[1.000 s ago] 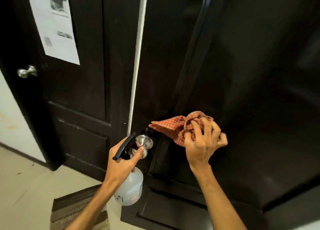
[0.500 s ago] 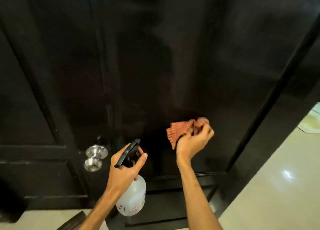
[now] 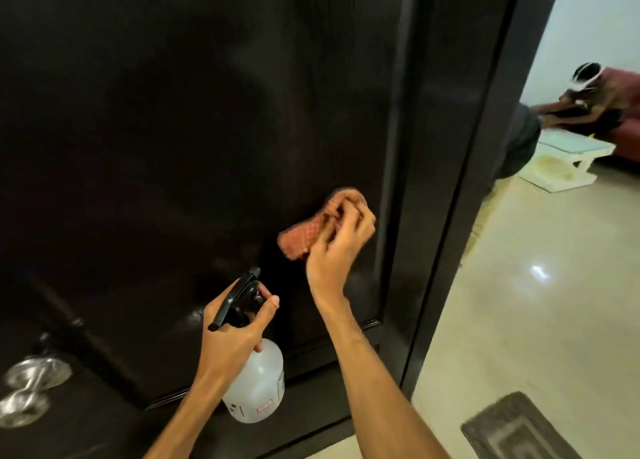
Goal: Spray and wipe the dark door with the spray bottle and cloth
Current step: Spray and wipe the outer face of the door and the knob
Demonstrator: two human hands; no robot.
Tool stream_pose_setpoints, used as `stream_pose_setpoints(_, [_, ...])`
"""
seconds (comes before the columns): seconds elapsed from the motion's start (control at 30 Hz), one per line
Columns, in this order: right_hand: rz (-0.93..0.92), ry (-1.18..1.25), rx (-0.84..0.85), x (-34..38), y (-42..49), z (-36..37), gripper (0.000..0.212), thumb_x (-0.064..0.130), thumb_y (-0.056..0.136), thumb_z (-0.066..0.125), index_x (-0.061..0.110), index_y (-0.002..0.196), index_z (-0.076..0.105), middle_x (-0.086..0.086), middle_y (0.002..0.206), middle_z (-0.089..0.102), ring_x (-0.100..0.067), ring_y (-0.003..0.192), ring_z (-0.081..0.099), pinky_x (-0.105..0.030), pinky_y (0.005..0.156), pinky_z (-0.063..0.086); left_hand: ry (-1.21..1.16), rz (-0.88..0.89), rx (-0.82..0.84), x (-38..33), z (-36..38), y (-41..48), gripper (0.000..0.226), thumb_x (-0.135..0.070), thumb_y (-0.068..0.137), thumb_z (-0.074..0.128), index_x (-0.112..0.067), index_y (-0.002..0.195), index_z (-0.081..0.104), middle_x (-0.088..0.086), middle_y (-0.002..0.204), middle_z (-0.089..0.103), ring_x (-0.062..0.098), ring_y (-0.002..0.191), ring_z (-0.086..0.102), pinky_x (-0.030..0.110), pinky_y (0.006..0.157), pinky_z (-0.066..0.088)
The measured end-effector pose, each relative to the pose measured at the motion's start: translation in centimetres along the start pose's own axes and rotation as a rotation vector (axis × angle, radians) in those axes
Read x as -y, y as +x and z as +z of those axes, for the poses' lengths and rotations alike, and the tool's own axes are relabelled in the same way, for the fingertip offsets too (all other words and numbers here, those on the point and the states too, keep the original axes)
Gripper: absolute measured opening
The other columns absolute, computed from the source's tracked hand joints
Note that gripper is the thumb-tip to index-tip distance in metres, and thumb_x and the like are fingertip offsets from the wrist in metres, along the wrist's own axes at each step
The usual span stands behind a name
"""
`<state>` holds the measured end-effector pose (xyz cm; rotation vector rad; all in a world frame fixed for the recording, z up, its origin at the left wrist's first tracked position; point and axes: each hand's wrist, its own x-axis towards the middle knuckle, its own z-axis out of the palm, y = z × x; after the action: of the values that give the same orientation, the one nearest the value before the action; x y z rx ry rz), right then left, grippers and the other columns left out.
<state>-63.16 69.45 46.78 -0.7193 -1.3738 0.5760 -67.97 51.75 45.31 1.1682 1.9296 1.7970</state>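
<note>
The dark door (image 3: 194,119) fills most of the head view. My right hand (image 3: 337,250) grips a bunched red checked cloth (image 3: 308,231) and presses it against the door panel near its right stile. Below and to the left, my left hand (image 3: 235,337) holds a clear spray bottle (image 3: 258,389) by its black trigger head, nozzle towards the door. The bottle hangs a little away from the door surface.
A silver door knob (image 3: 31,386) sticks out at the lower left. The dark door frame (image 3: 485,147) runs down the right side. Beyond it lie a glossy tiled floor (image 3: 536,302), a grey mat (image 3: 519,427), a low white table (image 3: 571,153) and another person (image 3: 595,98).
The view has swung right, so the knob now sits at the far left. My right hand has carried the cloth rightward across the panel. The bottle stays in my left hand.
</note>
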Motion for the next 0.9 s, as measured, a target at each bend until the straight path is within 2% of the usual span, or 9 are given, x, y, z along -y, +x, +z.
stream_pose_setpoints(0.1, [-0.067, -0.082, 0.023, -4.7, 0.7, -0.9, 0.036, 0.001, 0.099, 0.052, 0.005, 0.135, 0.056, -0.015, 0.145, 0.040, -0.023, 0.135, 0.037, -0.033, 0.115, 0.032, 0.027, -0.001, 0.042, -0.4, 3.4, 0.9, 0.006, -0.033, 0.081, 0.076, -0.033, 0.084, 0.070, 0.009, 0.090, 0.074, 0.014, 0.043, 0.052, 0.032, 0.047, 0.053])
stream_pose_setpoints(0.27, [0.622, 0.020, -0.182, -10.4, -1.9, -3.0, 0.056, -0.009, 0.085, 0.055, 0.008, 0.138, 0.047, -0.015, 0.141, 0.036, -0.031, 0.122, 0.039, -0.061, 0.104, 0.039, 0.039, -0.006, 0.077, -0.9, 6.9, 2.5, 0.009, -0.026, 0.086, 0.077, -0.030, 0.083, 0.070, 0.014, 0.091, 0.073, 0.014, 0.042, 0.051, 0.040, 0.051, 0.053])
stream_pose_setpoints(0.43, [0.103, 0.020, 0.009, -7.2, 3.7, -3.7, 0.063, 0.008, 0.079, 0.069, 0.009, 0.137, 0.045, -0.008, 0.146, 0.032, -0.020, 0.130, 0.035, -0.032, 0.110, 0.036, 0.052, 0.001, 0.088, -0.6, 9.0, 3.9, 0.008, -0.017, 0.090, 0.077, -0.021, 0.088, 0.071, 0.019, 0.084, 0.072, 0.017, 0.040, 0.050, 0.032, 0.045, 0.050])
stream_pose_setpoints(0.5, [0.042, -0.041, 0.002, -8.9, 4.3, -3.9, 0.057, 0.010, 0.084, 0.069, 0.006, 0.136, 0.046, -0.012, 0.146, 0.034, -0.022, 0.130, 0.036, -0.033, 0.108, 0.037, 0.053, -0.023, 0.097, -0.2, 9.9, 4.2, 0.008, -0.019, 0.089, 0.078, -0.016, 0.090, 0.071, 0.019, 0.085, 0.072, 0.019, 0.041, 0.050, 0.029, 0.044, 0.049])
stream_pose_setpoints(0.57, [0.255, -0.071, -0.120, -11.4, 3.6, -4.5, 0.053, 0.025, 0.087, 0.061, 0.002, 0.133, 0.048, -0.017, 0.144, 0.037, -0.027, 0.128, 0.038, -0.044, 0.107, 0.038, 0.040, -0.040, 0.122, 0.0, 10.7, 4.5, 0.013, -0.026, 0.086, 0.078, -0.015, 0.091, 0.071, 0.016, 0.089, 0.073, 0.020, 0.042, 0.050, 0.030, 0.045, 0.049])
stream_pose_setpoints(0.67, [0.709, 0.008, -0.327, -12.3, 5.0, -5.9, 0.073, 0.040, 0.080, 0.055, -0.006, 0.136, 0.044, -0.026, 0.141, 0.038, -0.041, 0.127, 0.036, -0.056, 0.112, 0.029, 0.037, -0.049, 0.137, -0.2, 11.7, 4.9, 0.008, -0.021, 0.088, 0.079, -0.018, 0.091, 0.073, 0.013, 0.092, 0.073, 0.017, 0.045, 0.052, 0.033, 0.047, 0.050])
stream_pose_setpoints(0.77, [0.369, -0.037, -0.307, -10.2, 10.0, -6.6, 0.074, 0.043, 0.081, 0.047, -0.001, 0.142, 0.047, -0.022, 0.151, 0.037, -0.037, 0.138, 0.032, -0.036, 0.115, 0.019, 0.049, -0.025, 0.136, -0.5, 12.5, 5.3, 0.006, -0.018, 0.090, 0.078, -0.018, 0.090, 0.072, 0.014, 0.089, 0.073, 0.017, 0.044, 0.052, 0.037, 0.051, 0.052])
stream_pose_setpoints(0.83, [0.060, -0.140, -0.235, -9.6, 13.2, -6.4, 0.063, 0.035, 0.091, 0.053, 0.005, 0.146, 0.047, -0.021, 0.158, 0.033, -0.035, 0.146, 0.028, -0.044, 0.120, 0.019, 0.051, -0.017, 0.158, -0.5, 13.1, 5.3, 0.006, -0.022, 0.088, 0.078, -0.022, 0.088, 0.072, 0.012, 0.090, 0.074, 0.018, 0.042, 0.051, 0.038, 0.052, 0.053])
stream_pose_setpoints(0.9, [-0.019, -0.218, -0.224, -11.4, 13.2, -6.4, 0.053, 0.026, 0.100, 0.050, 0.010, 0.150, 0.046, -0.019, 0.162, 0.029, -0.032, 0.151, 0.023, -0.045, 0.122, 0.018, 0.063, -0.015, 0.181, -0.4, 13.6, 5.3, 0.006, -0.023, 0.088, 0.077, -0.025, 0.087, 0.071, 0.013, 0.089, 0.073, 0.018, 0.042, 0.051, 0.043, 0.055, 0.056])
